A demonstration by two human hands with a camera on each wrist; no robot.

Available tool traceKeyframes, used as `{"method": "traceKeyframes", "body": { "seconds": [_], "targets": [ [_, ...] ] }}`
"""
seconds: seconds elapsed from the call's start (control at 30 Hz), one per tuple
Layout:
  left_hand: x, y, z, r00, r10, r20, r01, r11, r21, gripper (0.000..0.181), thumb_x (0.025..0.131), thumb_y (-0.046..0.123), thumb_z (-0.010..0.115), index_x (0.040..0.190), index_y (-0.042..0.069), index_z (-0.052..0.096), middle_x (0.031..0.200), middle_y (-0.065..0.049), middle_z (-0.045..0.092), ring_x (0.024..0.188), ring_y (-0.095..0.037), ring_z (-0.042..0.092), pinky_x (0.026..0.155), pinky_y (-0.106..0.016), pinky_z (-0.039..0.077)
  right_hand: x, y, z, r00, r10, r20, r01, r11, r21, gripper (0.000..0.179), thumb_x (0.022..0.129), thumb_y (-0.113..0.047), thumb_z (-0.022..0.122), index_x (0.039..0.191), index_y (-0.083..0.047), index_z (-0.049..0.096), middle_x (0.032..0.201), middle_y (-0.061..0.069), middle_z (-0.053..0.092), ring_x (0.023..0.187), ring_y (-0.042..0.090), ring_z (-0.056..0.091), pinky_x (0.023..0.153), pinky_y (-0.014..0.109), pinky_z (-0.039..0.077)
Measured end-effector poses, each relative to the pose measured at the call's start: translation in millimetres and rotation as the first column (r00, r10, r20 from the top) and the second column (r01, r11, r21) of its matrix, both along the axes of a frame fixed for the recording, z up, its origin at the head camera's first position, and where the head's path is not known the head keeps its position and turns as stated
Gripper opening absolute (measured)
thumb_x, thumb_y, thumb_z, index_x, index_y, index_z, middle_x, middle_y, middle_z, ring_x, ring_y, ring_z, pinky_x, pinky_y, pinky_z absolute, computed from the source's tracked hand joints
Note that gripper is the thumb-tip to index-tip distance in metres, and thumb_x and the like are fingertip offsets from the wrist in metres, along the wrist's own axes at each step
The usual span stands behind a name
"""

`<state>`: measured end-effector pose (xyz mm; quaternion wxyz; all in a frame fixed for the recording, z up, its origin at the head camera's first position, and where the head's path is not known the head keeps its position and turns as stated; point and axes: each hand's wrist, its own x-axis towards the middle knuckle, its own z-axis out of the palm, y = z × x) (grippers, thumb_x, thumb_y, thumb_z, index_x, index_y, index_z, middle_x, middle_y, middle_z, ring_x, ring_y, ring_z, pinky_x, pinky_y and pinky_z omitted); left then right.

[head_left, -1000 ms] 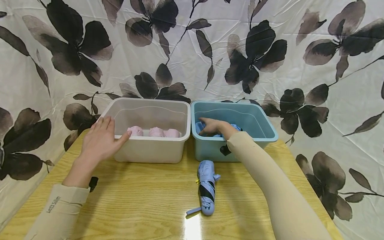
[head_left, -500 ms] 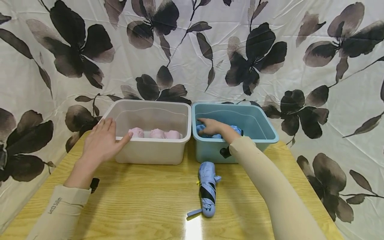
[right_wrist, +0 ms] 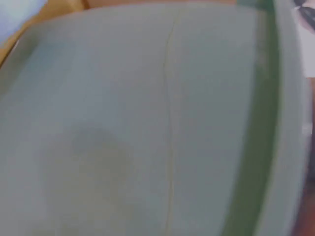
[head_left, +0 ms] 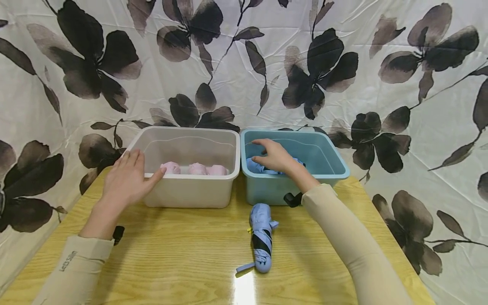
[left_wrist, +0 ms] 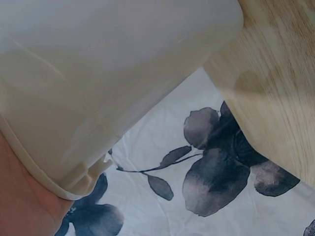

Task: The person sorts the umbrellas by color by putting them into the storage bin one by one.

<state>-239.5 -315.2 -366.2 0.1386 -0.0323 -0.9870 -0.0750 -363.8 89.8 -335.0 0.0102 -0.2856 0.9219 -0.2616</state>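
My left hand [head_left: 126, 178] rests with straight fingers on the left front rim of a beige bin [head_left: 190, 192]; the left wrist view shows the palm against that rim. Three pink rounded bundles [head_left: 197, 169] lie inside. My right hand [head_left: 276, 156] is over the teal bin [head_left: 328, 146], thumb and fingers spread apart and holding nothing. Just below it lie blue fabric bundles [head_left: 254, 166], partly hidden by the front wall and the hand. A folded blue umbrella [head_left: 261, 237] with a black band and a loose strap lies on the table in front of the teal bin.
Both bins stand side by side at the back of the wooden table [head_left: 171, 254]. Behind them hangs a white cloth [head_left: 267, 63] with dark flowers. The teal bin's outer wall [right_wrist: 123, 123] fills the right wrist view.
My right hand has risen from the blue bundles in the teal bin, drawing back a little with its fingers opened. The left hand stays on the beige bin's rim.
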Motion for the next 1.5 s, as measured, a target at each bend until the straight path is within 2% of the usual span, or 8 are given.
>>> {"method": "traceKeyframes", "body": {
  "seconds": [0.23,0.47,0.6,0.73,0.93,1.13,1.33,1.5],
  "targets": [
    [0.1,0.6,0.1,1.000,-0.005,-0.007,0.005,1.000,0.006,0.102,0.104,0.068,0.033,0.152,-0.022,0.028,0.158,-0.043,0.026,0.148,-0.060,0.019,0.122,-0.067,0.016,35.7,15.9,1.4,0.991,-0.044,-0.126,0.015,0.974,-0.226,0.053,0.101,-0.022,0.068,0.151,-0.012,0.053,0.152,0.011,0.051,0.124,0.031,0.061,0.093,0.048,0.057],
    [1.0,1.8,1.2,1.000,-0.009,0.000,0.009,1.000,0.002,0.102,0.104,0.068,0.032,0.152,-0.022,0.027,0.158,-0.043,0.024,0.148,-0.060,0.018,0.121,-0.067,0.016,72.3,26.8,-7.4,0.950,-0.104,-0.295,-0.039,0.896,-0.443,0.045,0.097,-0.011,0.071,0.140,-0.006,0.062,0.139,0.013,0.060,0.109,0.028,0.062,0.085,0.047,0.060],
    [0.6,0.6,1.8,1.000,-0.008,0.005,0.008,1.000,-0.001,0.102,0.104,0.068,0.032,0.152,-0.022,0.027,0.158,-0.044,0.024,0.148,-0.061,0.018,0.122,-0.067,0.015,91.6,29.4,-15.5,0.924,-0.126,-0.361,-0.076,0.864,-0.498,0.042,0.095,-0.006,0.072,0.137,-0.005,0.064,0.135,0.014,0.061,0.103,0.026,0.061,0.079,0.047,0.061],
    [-0.2,0.6,2.3,1.000,-0.007,0.005,0.007,1.000,-0.003,0.102,0.104,0.068,0.031,0.151,-0.023,0.028,0.157,-0.044,0.025,0.148,-0.061,0.018,0.122,-0.066,0.015,106.1,34.6,-27.5,0.905,-0.127,-0.405,-0.109,0.853,-0.510,0.043,0.094,-0.003,0.074,0.135,-0.003,0.064,0.134,0.015,0.062,0.101,0.028,0.062,0.076,0.045,0.061],
    [-0.2,1.1,1.4,1.000,-0.010,0.003,0.010,1.000,0.002,0.102,0.104,0.068,0.032,0.151,-0.022,0.027,0.157,-0.044,0.024,0.148,-0.061,0.018,0.122,-0.066,0.015,126.1,41.8,-51.3,0.892,-0.118,-0.435,-0.126,0.862,-0.491,0.044,0.090,0.000,0.076,0.133,0.000,0.064,0.134,0.017,0.061,0.097,0.035,0.063,0.069,0.038,0.060],
    [0.3,0.8,0.2,1.000,-0.013,0.003,0.013,1.000,0.012,0.103,0.104,0.069,0.032,0.152,-0.022,0.026,0.157,-0.044,0.024,0.148,-0.061,0.017,0.122,-0.067,0.015,143.2,44.5,-78.6,0.922,-0.078,-0.378,-0.114,0.880,-0.461,0.047,0.090,0.000,0.077,0.135,0.001,0.062,0.137,0.017,0.057,0.093,0.034,0.061,0.066,0.034,0.061],
    [0.4,1.8,0.2,1.000,-0.013,-0.011,0.013,1.000,0.020,0.103,0.103,0.070,0.033,0.152,-0.022,0.028,0.158,-0.043,0.024,0.149,-0.060,0.018,0.122,-0.066,0.014,150.5,45.0,-106.4,0.955,-0.043,-0.294,-0.064,0.937,-0.342,0.055,0.090,-0.006,0.079,0.140,0.001,0.057,0.142,0.018,0.051,0.098,0.032,0.063,0.071,0.035,0.061],
    [0.1,1.1,-0.7,1.000,-0.016,-0.015,0.017,1.000,0.018,0.103,0.103,0.069,0.034,0.152,-0.021,0.028,0.157,-0.043,0.025,0.149,-0.060,0.018,0.122,-0.067,0.015,154.3,42.3,-120.8,0.971,-0.063,-0.229,0.023,0.985,-0.171,0.065,0.088,-0.021,0.083,0.145,-0.004,0.055,0.146,0.018,0.049,0.117,0.034,0.061,0.086,0.044,0.060]
  ]
}}
